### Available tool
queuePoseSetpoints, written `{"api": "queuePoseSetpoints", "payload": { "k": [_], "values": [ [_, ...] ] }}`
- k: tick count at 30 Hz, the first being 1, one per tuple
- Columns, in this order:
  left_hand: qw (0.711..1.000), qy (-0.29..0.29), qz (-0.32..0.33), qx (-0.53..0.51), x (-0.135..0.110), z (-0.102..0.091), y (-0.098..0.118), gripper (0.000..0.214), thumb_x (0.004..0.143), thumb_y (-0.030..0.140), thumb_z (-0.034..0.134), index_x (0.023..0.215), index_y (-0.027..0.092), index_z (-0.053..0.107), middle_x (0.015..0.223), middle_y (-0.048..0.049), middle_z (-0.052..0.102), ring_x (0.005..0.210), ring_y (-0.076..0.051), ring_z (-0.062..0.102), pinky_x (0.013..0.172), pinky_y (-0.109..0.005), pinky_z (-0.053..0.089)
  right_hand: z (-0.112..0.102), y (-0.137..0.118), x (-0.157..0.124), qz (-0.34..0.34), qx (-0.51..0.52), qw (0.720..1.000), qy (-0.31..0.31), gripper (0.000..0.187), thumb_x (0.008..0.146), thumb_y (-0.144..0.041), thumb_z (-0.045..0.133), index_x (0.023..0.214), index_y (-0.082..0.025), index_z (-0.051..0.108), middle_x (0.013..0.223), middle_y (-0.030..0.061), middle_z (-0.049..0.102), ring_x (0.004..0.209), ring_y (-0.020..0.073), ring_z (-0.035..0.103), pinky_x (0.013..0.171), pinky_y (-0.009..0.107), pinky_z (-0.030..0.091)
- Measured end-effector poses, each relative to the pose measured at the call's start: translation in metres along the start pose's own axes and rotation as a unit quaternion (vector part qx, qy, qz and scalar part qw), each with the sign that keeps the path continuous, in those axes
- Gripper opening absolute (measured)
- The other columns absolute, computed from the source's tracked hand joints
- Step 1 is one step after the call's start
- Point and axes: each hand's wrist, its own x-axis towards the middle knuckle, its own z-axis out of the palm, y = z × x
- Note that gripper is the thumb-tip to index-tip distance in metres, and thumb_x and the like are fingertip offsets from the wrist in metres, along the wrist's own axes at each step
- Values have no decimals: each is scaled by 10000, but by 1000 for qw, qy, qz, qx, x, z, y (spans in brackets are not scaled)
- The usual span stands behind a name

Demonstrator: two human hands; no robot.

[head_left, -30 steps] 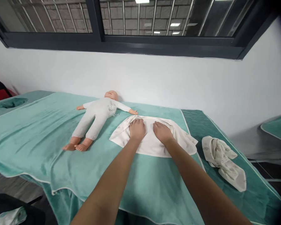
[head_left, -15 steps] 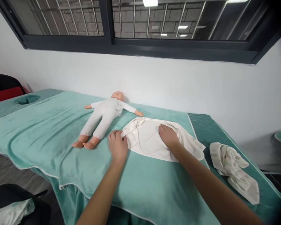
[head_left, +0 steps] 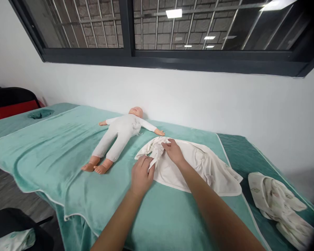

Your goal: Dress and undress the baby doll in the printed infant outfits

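Note:
A white baby garment lies spread on a teal towel that covers a padded table. My left hand pinches the garment's near left edge, fingers closed on the cloth. My right hand grips a bunched fold of the same garment near its left top part. A baby doll in a white suit lies on its back just left of the garment, head toward the wall, arms spread.
A crumpled patterned white cloth lies at the right on the darker teal cover. A white wall and a dark-framed window run behind the table. A red and black chair stands far left. Another cloth lies at the bottom left.
Both hands left the flat garment: the left went to its near left edge and pinched it, the right moved left and gathered a fold. The garment's left side is now bunched.

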Motion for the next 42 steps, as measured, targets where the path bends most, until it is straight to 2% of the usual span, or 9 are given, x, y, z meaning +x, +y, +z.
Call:
{"api": "queuePoseSetpoints", "payload": {
  "k": [5,7,12,17,20,25,33,37,42],
  "values": [
    [976,-131,9,-177,-2,-8,6,254,939,320,498,1145,227,614,1014,-77,683,841,-180,638,734,-309,519,8,9,6,-3,62,998,-6,531,827,-442,601,1282,-186,504,1032,65,717,932,211,686,849,335,507],
    [974,-113,-15,-194,-1,-7,5,249,956,325,469,1121,227,627,1020,-73,691,890,-183,646,778,-314,524,8,12,4,-11,78,997,-10,537,798,-394,626,1282,-196,505,1081,57,698,919,184,675,856,315,503],
    [983,108,-150,4,6,3,-11,257,923,266,490,1146,189,592,1207,-121,588,1170,-249,540,1017,-416,448,5,13,-1,-9,97,995,-12,478,778,-313,598,1244,-231,535,971,13,694,858,180,653,843,321,485],
    [953,14,-231,195,22,6,-31,415,835,282,580,1242,197,580,1263,-130,577,1191,-352,501,958,-505,449,1,14,-2,6,126,992,15,416,754,-279,563,1167,-228,568,834,-13,648,805,197,619,820,334,466],
    [959,-45,-200,194,38,0,-45,275,826,201,555,1081,215,656,1073,-90,659,1058,-308,565,891,-437,476,-1,16,-1,24,168,985,33,370,744,-292,556,1106,-218,578,822,-7,624,781,194,602,793,327,471],
    [964,33,-90,248,61,-5,-66,406,725,-38,449,945,208,685,1039,-99,622,1034,-282,555,813,-373,483,-3,20,3,58,249,966,39,325,723,-313,604,1033,-216,591,779,-27,580,758,172,589,754,306,482],
    [972,-66,26,222,47,5,-57,475,850,32,432,1242,231,612,1359,-60,598,1265,-251,524,1026,-415,436,-9,13,2,124,353,927,15,471,695,-367,694,1086,-188,501,1016,69,645,767,161,644,713,318,551],
    [973,-123,-17,192,37,13,-58,333,980,268,402,1221,239,629,1361,-31,619,1340,-240,490,1122,-449,379,-13,6,-1,115,356,927,-22,567,660,-355,734,1158,-191,519,1005,45,642,679,126,612,651,294,528],
    [977,-81,-52,189,38,12,-58,345,993,339,395,1205,201,631,1378,-88,599,1356,-286,466,1126,-521,356,-21,6,-3,77,317,945,-25,486,691,-366,681,1140,-204,588,926,4,619,706,125,583,617,255,457]
  ]
}}
